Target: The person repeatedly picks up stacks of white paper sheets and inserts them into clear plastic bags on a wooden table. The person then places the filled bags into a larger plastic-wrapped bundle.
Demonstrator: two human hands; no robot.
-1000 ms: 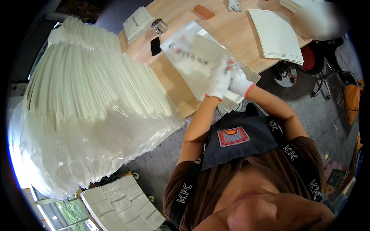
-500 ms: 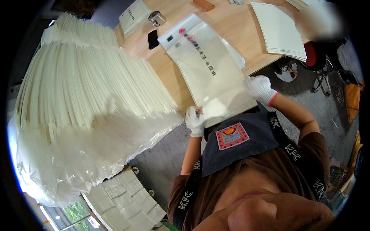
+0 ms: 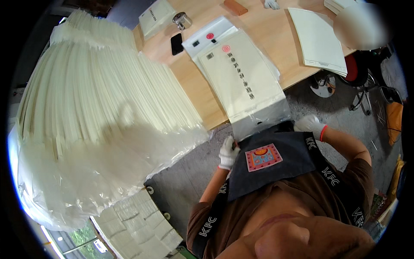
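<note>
A clear plastic bag [image 3: 261, 120] with a cream printed sheet or booklet [image 3: 235, 71] in it lies at the table's near edge. Its near end hangs over my dark apron [image 3: 276, 179]. Beneath it is another clear bag [image 3: 198, 39] bearing a red round mark. My left hand [image 3: 228, 152], in a white knit glove with a bare fingertip showing, is curled closed at the bag's near left corner; whether plastic is between the fingers is hidden. Beyond the near right corner, my right hand [image 3: 309, 124], also gloved, sits apart from the bag with its fingers loosely extended.
To the left rises a large bundle of cream sheets in plastic [image 3: 99, 90]. On the wooden table [image 3: 267, 41] are a phone [image 3: 177, 44], a metal cup [image 3: 182, 20], a bagged stack [image 3: 156, 18], a brown block [image 3: 235, 7] and loose sheets [image 3: 317, 41]. Chairs stand at right.
The cream contents now lie farther from me, with bare plastic at the near end. Both hands have come nearer my body and to the right; the right hand has left the bag's edge.
</note>
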